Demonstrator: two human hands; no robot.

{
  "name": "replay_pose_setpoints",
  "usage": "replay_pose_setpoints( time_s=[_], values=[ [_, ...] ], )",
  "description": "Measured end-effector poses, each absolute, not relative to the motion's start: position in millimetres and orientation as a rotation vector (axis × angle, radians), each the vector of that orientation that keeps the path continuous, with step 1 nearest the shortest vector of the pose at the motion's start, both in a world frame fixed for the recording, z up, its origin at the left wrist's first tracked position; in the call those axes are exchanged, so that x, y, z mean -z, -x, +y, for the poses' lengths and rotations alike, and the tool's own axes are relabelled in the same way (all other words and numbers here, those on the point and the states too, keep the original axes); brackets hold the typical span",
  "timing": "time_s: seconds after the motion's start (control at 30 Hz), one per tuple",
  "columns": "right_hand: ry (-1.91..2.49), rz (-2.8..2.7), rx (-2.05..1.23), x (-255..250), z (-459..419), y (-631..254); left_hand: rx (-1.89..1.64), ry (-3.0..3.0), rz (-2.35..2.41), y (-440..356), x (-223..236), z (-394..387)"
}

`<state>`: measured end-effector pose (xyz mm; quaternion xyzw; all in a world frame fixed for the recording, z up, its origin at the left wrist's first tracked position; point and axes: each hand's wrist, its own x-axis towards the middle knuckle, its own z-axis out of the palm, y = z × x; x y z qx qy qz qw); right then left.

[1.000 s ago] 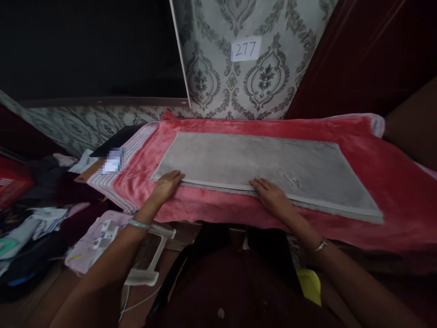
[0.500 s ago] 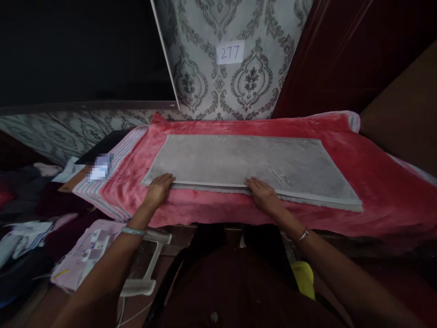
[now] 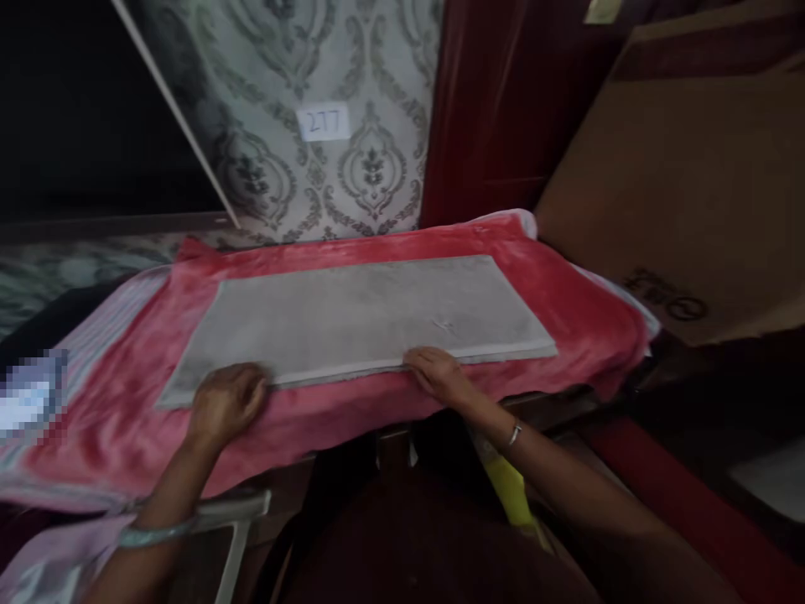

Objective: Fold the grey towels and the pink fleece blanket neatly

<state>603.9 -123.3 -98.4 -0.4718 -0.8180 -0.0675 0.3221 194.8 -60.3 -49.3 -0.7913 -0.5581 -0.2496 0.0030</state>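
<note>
A folded grey towel [image 3: 352, 315] lies flat and long across a red plush blanket [image 3: 302, 428], with a small light mark near its right part. At the towel's near left edge is my left hand [image 3: 226, 403], its fingers curled and smeared by motion; whether they grip the cloth cannot be seen. My right hand [image 3: 440, 375] is at the middle of the near edge, fingers bent together over the towel's border, thumb side partly hidden. The towel's layers show as a thin stacked line along this edge.
A dark television screen [image 3: 94, 109] stands at the back left, before patterned wallpaper [image 3: 371, 50] bearing a paper marked 277 [image 3: 324, 122]. To the right rises a large cardboard box [image 3: 692, 184]. A pale chair-like frame [image 3: 236, 537] is below left, and something yellow [image 3: 509, 491] hangs below.
The view has turned to the right, bringing the box into sight. My left hand has curled its fingers at the towel's edge. The lower layer sticks out less along the near edge.
</note>
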Motion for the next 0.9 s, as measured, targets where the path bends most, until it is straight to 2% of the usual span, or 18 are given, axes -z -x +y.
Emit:
replay_pose_setpoints(
  time_s=[0.17,0.33,0.47,0.63,0.73,0.9],
  values=[
    [1.656,-1.892,0.272,69.9,-116.1,-667.4,0.696,2.752,-1.251,-303.2,41.0,-38.1],
    [2.090,-1.729,0.325,97.8,-139.3,-722.6,0.385,2.801,-1.195,-374.8,50.4,-49.6],
    [2.114,-1.750,0.365,117.9,-158.8,-733.9,0.292,2.785,-1.252,-378.6,70.4,-61.7],
    [2.071,-1.709,0.262,82.8,-134.3,-736.5,0.315,2.773,-1.266,-374.9,74.8,-66.0],
    [2.016,-1.660,0.321,62.2,-106.5,-730.7,0.314,2.779,-1.282,-377.7,72.9,-72.0],
    [2.202,-1.806,0.184,80.7,-92.7,-713.0,0.379,2.762,-1.366,-370.9,80.0,-99.5]
  ],
)
